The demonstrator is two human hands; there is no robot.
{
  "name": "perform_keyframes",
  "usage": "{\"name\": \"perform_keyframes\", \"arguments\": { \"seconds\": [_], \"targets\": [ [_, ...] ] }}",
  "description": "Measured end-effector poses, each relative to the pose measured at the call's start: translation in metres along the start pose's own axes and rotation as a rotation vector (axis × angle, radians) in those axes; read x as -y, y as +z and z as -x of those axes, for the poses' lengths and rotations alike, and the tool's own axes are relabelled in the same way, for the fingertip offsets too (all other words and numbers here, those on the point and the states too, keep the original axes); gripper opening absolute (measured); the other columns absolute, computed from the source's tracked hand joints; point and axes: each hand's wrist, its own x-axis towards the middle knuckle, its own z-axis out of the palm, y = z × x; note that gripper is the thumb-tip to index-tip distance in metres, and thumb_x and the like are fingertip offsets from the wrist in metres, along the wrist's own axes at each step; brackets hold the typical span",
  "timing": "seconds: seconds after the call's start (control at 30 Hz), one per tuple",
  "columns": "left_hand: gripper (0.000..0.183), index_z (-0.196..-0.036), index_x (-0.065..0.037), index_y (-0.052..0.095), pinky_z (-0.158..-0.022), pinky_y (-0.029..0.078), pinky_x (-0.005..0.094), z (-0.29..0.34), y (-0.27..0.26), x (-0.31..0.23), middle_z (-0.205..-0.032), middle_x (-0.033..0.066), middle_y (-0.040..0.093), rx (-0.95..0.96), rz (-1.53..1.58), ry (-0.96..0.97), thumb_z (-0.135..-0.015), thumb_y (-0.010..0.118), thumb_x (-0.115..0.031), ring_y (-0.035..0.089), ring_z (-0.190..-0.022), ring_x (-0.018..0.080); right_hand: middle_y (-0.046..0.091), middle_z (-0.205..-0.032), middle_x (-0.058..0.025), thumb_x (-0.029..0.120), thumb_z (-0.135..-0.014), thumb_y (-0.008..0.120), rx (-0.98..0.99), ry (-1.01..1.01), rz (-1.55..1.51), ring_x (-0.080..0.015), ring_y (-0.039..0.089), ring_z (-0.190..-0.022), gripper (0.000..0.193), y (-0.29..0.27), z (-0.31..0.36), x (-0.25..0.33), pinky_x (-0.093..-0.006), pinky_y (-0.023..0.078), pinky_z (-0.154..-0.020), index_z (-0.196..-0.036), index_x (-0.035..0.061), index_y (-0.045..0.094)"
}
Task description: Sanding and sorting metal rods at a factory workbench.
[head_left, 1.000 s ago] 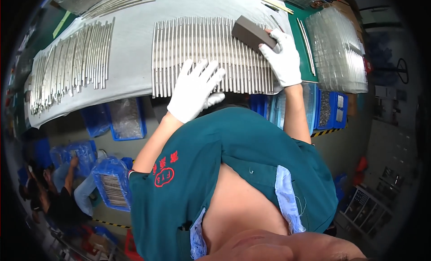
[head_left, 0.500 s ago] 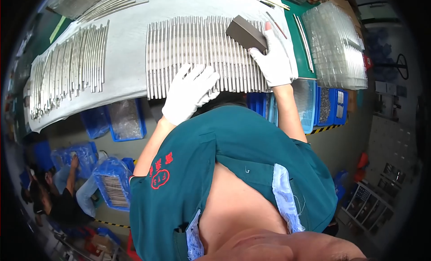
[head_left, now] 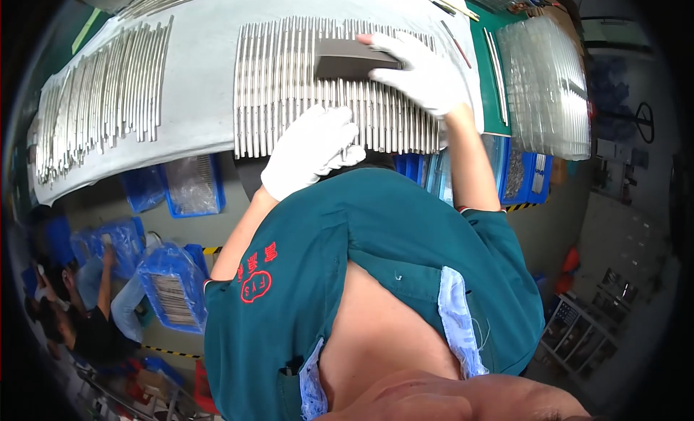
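A row of slim metal rods point(head_left: 264, 81) lies side by side on the white-covered table. My right hand point(head_left: 426, 74), in a white glove, grips the right end of a dark brown rectangular block point(head_left: 343, 61), which rests across the rods. At the near edge of the row, my gloved left hand point(head_left: 307, 147) has its fingers curled, touching the rods' near ends. What may be between those fingers is hidden.
Another batch of metal rods point(head_left: 108, 88) lies at the table's left. Stacked clear plastic trays point(head_left: 546, 88) stand to the right, near a thin red-brown stick point(head_left: 455, 43). Blue crates point(head_left: 194, 186) sit below the table. A person point(head_left: 94, 320) sits at the lower left.
My right hand has slid the block leftward across the rods and turned it from slanted to nearly level. My left hand's fingers have curled in more, staying at about the same spot.
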Motion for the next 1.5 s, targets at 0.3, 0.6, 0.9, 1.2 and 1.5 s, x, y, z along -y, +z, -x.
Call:
{"name": "perform_keyframes", "arguments": {
  "seconds": [0.3, 0.6, 0.9, 1.2, 1.5],
  "targets": [
    [0.039, -0.112, -0.002, 0.066, -0.087, 0.048, 0.0447, 0.011, 0.006, 0.010, -0.110, 0.0175, 0.062, 0.046, -0.025, 0.015, -0.082, 0.071, -0.025, 0.058, -0.094, 0.0356, 0.064, -0.139, -0.0093, 0.014, -0.089, 0.075, -0.051, -0.175, -0.095, -0.0239, 0.057, -0.130, 0.054, 0.005, -0.003, -0.010, -0.0349, 0.041, -0.114, -0.140, 0.0096, 0.061],
    [0.027, -0.088, -0.006, 0.060, -0.071, 0.045, 0.0433, 0.007, 0.013, 0.012, -0.089, 0.0115, 0.053, -0.055, -0.010, 0.023, -0.080, 0.077, -0.025, 0.053, -0.082, 0.0327, 0.064, -0.136, -0.0115, 0.015, -0.091, 0.073, -0.052, -0.240, -0.102, -0.0259, 0.057, -0.127, 0.052, 0.004, -0.003, -0.011, -0.0352, 0.041, -0.112, -0.141, 0.0113, 0.061],
    [0.036, -0.110, -0.005, 0.065, -0.094, 0.045, 0.0424, 0.002, 0.000, 0.001, -0.111, 0.0099, 0.061, 0.124, -0.181, -0.002, -0.083, 0.070, -0.028, 0.058, -0.100, 0.0269, 0.057, -0.144, -0.0148, 0.017, -0.087, 0.079, -0.352, 0.078, -0.450, -0.0238, 0.060, -0.123, 0.061, -0.014, 0.062, -0.056, -0.0326, 0.047, -0.105, -0.144, 0.0088, 0.058],
    [0.052, -0.125, -0.006, 0.064, -0.109, 0.040, 0.0446, 0.005, 0.000, -0.003, -0.129, 0.0096, 0.062, 0.035, -0.271, 0.006, -0.080, 0.076, -0.030, 0.056, -0.118, 0.0270, 0.062, -0.133, -0.0152, 0.019, -0.083, 0.081, -0.496, 0.172, -0.249, -0.0220, 0.064, -0.109, 0.065, 0.000, 0.070, -0.068, -0.0331, 0.051, -0.095, -0.144, 0.0171, 0.059],
    [0.053, -0.129, -0.007, 0.062, -0.108, 0.040, 0.0450, 0.004, 0.011, 0.000, -0.130, 0.0083, 0.062, 0.065, -0.392, 0.005, -0.080, 0.076, -0.024, 0.056, -0.119, 0.0276, 0.065, -0.128, -0.0149, 0.020, -0.082, 0.082, -0.417, 0.011, 0.176, -0.0260, 0.061, -0.109, 0.066, 0.009, 0.066, -0.065, -0.0351, 0.050, -0.096, -0.143, 0.0128, 0.060]
  ]
}}
